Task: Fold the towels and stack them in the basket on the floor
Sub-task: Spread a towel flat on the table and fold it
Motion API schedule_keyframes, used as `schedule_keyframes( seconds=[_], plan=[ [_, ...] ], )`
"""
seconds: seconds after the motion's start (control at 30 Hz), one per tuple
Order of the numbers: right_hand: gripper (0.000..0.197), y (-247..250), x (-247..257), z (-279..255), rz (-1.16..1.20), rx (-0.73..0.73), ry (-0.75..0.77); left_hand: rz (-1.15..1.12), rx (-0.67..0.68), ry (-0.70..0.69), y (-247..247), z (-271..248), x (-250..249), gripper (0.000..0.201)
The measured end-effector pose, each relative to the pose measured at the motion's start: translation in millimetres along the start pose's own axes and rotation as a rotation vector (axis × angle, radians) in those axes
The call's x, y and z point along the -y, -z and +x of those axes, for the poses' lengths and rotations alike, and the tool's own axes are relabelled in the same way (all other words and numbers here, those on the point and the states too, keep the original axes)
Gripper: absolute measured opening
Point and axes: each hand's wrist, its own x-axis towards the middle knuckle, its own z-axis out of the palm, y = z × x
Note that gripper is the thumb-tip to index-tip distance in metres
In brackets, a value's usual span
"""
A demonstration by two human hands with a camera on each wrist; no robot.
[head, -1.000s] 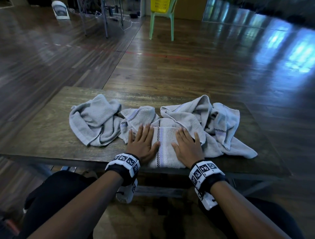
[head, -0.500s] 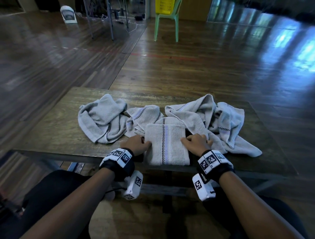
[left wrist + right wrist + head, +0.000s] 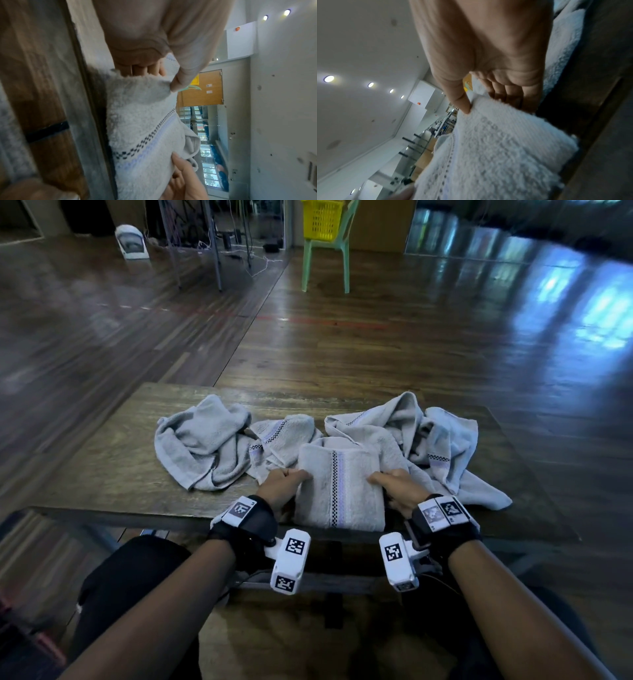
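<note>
A folded grey towel (image 3: 339,487) with a checked and lilac stripe lies at the near edge of the wooden table (image 3: 113,474). My left hand (image 3: 284,479) grips its left side, thumb on top and fingers tucked under. My right hand (image 3: 394,482) grips its right side the same way. The left wrist view shows the folded towel (image 3: 142,121) pinched between thumb and fingers, just off the table edge. In the right wrist view the thumb presses the folded towel (image 3: 496,142) from above. No basket on the floor is in view.
Unfolded grey towels lie crumpled behind: one at the left (image 3: 202,446), one in the middle (image 3: 284,436), a bigger heap at the right (image 3: 438,450). A yellow basket (image 3: 322,219) sits on a green chair (image 3: 325,258) far across the wooden floor. My dark-trousered knees are under the table.
My hands went from lying flat on top of the folded towel to its two sides, curling round its edges. The towel's near end now reaches the table's front edge.
</note>
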Motion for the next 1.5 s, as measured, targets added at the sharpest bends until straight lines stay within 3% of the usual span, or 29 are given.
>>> schedule_keyframes(
  seconds=[0.17, 0.2, 0.27, 0.33, 0.47, 0.57, 0.6, 0.67, 0.7, 0.87, 0.97, 1.2, 1.4, 1.5],
  plan=[
    [0.062, 21, -22, -4, -0.051, 0.012, -0.097, -0.127, 0.003, 0.105, -14, -24, 13, 0.012],
    [0.053, 19, -14, -22, -0.03, 0.004, -0.089, -0.155, 0.032, 0.134, -15, -30, 14, 0.016],
    [0.018, 15, 2, -58, 0.022, 0.013, -0.053, -0.184, 0.079, 0.157, -14, -43, 13, 0.024],
    [0.003, 17, 7, -71, 0.046, 0.03, 0.011, -0.215, 0.107, 0.12, -10, -56, 7, 0.028],
    [0.027, 22, 25, -103, 0.059, 0.03, 0.125, -0.262, 0.119, 0.034, -3, -91, -13, 0.032],
    [0.03, 24, 40, -128, 0.083, 0.042, 0.193, -0.223, 0.106, -0.07, 1, -120, -35, 0.018],
    [0.028, 25, 45, -135, 0.084, 0.043, 0.22, -0.217, 0.103, -0.111, 2, -128, -42, 0.021],
    [0.025, 26, 58, -152, 0.076, 0.039, 0.272, -0.23, 0.099, -0.178, 4, -141, -54, 0.048],
    [0.026, 28, 65, -160, 0.059, 0.036, 0.3, -0.255, 0.088, -0.207, 4, -148, -61, 0.049],
    [0.025, 33, 113, -191, 0.001, 0.073, 0.428, -0.32, -0.009, -0.328, 5, -181, -93, 0.012],
    [0.024, 27, 141, -198, -0.004, 0.127, 0.49, -0.333, -0.091, -0.388, 17, -195, -110, 0.015],
    [0.005, -40, 191, -197, -0.068, 0.357, 0.579, -0.399, -0.304, -0.454, 90, -231, -115, 0.02],
    [0.013, -142, 219, -203, -0.131, 0.589, 0.673, -0.444, -0.557, -0.493, 168, -284, -100, 0.038],
    [0.014, -195, 228, -217, -0.149, 0.718, 0.708, -0.477, -0.662, -0.522, 203, -319, -89, 0.035]
  ],
)
